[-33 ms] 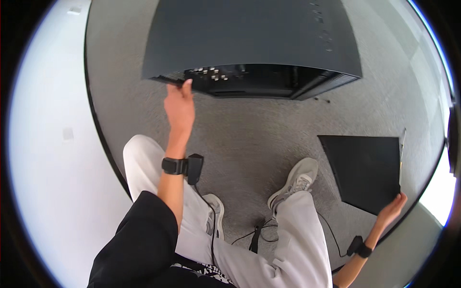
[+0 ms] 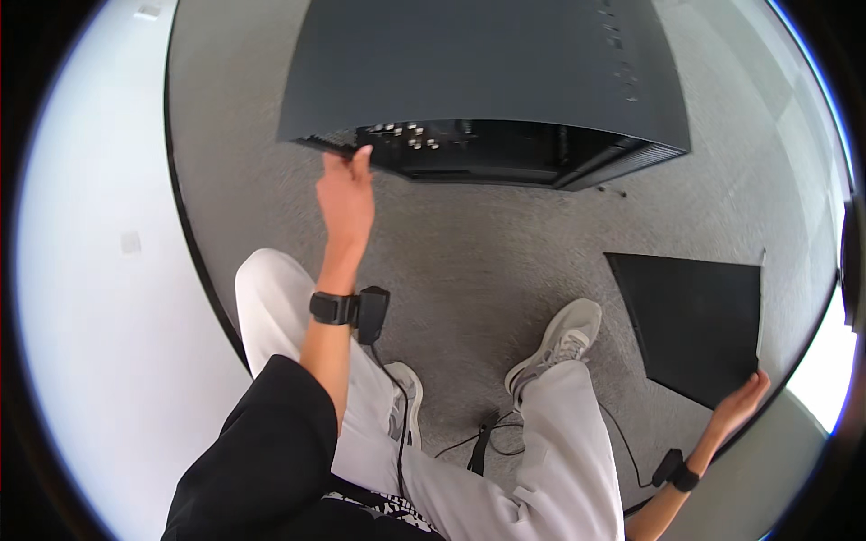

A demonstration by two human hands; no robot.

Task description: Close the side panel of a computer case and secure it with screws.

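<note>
A large dark grey computer case (image 2: 487, 63) lies on the grey carpet ahead of me, its open rear side with several ports (image 2: 415, 140) facing me. My left hand (image 2: 345, 194) reaches forward and grips the case's near left corner, thumb up against the edge. Far to the lower right, my right hand (image 2: 740, 401) holds the near corner of a flat dark panel (image 2: 699, 329), which rests on the carpet beside my right foot. Both wrists wear black bands with small black devices.
A white wall (image 2: 99, 270) with a black baseboard runs along the left. My two light shoes (image 2: 559, 347) stand on the carpet, with black cables (image 2: 483, 442) between them. A small dark speck lies by the case's right end. Bright glass lies at the far right.
</note>
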